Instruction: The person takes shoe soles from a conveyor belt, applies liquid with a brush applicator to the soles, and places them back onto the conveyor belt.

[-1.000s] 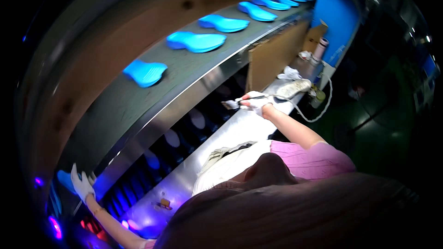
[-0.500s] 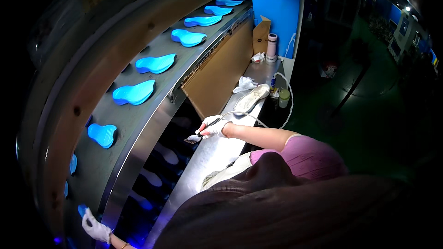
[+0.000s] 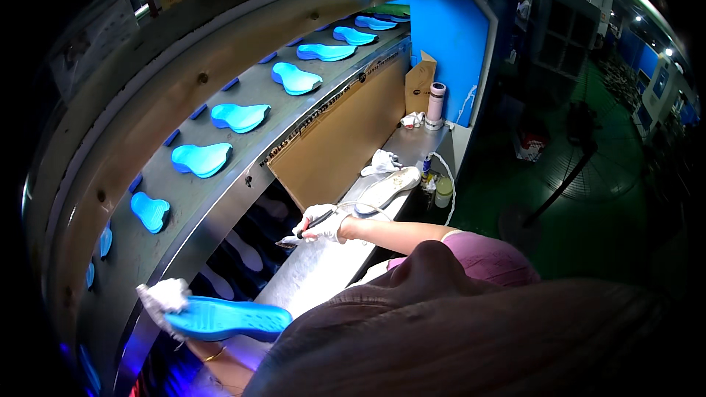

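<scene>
Inward swung the left hand (image 3: 163, 303), pinching a blue sole (image 3: 234, 318) stretched rightward below the right hand (image 3: 325, 223) pinching a brush (image 3: 289, 241).

A blue panel (image 3: 448, 44) stands beside a dark green floor (image 3: 570, 231).

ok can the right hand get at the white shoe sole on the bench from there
Probably yes: the right hand is close to the white shoe sole, with just a white cord looping nearby, though it holds a brush.
</scene>
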The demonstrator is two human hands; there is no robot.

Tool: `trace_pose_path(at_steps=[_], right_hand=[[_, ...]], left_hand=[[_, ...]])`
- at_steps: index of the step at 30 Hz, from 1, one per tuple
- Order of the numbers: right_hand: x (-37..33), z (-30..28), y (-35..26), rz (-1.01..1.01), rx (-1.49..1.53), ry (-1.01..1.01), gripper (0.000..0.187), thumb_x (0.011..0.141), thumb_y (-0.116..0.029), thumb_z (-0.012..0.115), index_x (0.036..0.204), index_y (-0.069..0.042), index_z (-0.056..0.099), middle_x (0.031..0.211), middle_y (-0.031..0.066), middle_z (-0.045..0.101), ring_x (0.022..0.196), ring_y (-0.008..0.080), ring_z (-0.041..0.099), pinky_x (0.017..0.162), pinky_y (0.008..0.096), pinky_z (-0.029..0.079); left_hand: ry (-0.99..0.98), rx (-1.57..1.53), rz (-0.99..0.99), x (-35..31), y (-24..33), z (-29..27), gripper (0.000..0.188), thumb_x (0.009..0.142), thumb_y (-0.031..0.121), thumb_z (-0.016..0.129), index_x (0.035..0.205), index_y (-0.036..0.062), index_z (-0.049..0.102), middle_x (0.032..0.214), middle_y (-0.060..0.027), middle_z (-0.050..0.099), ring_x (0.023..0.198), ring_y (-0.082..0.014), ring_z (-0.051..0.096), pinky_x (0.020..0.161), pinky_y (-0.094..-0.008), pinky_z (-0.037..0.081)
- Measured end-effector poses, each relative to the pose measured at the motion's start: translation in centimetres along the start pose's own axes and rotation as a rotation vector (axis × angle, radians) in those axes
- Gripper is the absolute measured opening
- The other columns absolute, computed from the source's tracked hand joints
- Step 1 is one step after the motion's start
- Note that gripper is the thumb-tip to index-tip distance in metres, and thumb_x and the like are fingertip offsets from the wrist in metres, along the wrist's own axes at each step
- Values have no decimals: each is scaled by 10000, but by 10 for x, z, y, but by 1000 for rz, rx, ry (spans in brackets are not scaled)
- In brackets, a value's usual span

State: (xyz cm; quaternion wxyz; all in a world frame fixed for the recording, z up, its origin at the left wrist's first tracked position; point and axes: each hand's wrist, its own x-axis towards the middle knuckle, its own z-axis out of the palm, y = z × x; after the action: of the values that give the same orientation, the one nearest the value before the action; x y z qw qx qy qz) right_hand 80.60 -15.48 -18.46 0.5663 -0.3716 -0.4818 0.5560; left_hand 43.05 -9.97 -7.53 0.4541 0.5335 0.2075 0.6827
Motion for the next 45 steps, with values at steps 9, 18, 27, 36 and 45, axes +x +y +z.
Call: trace_pose_path(at_steps=[9,18,27,36,45], right_hand=[[-15,15,-39,-7,-373,87,176,771,-55,732,844,-53,572,800,55,612,712,127,609,659,262,504],[9,98,-42,-104,99,-176,146,797,-9,690,875,-39,569,833,73,644,727,124,625,690,257,508],[15,114,-40,-185,-52,-85,159,769,21,698,862,-31,579,803,77,645,736,114,638,654,250,523],[0,109,-23,-534,-261,-244,188,679,14,718,815,-73,623,767,74,602,691,197,619,657,281,511],[-29,101,-34,-385,-248,-427,158,750,39,700,853,-29,601,794,63,613,712,141,621,668,267,511]], left_hand=[[-4,-833,-784,-111,-53,75,1000,792,763,398,1441,15,259,1486,-205,283,1288,-473,359,1031,-661,264],[313,-779,-572,-112,-54,113,806,838,754,338,1314,115,462,1266,-109,530,1102,-272,554,989,-423,439],[349,-531,-574,-127,-76,128,841,811,778,357,1341,129,431,1274,-109,527,1140,-249,538,1007,-398,435],[385,-532,-704,-121,-62,116,958,775,813,367,1331,34,404,1230,-169,539,1092,-299,563,971,-423,467],[366,-466,-714,-119,-51,98,937,786,784,409,1337,26,408,1240,-195,532,1087,-325,561,937,-466,480]])
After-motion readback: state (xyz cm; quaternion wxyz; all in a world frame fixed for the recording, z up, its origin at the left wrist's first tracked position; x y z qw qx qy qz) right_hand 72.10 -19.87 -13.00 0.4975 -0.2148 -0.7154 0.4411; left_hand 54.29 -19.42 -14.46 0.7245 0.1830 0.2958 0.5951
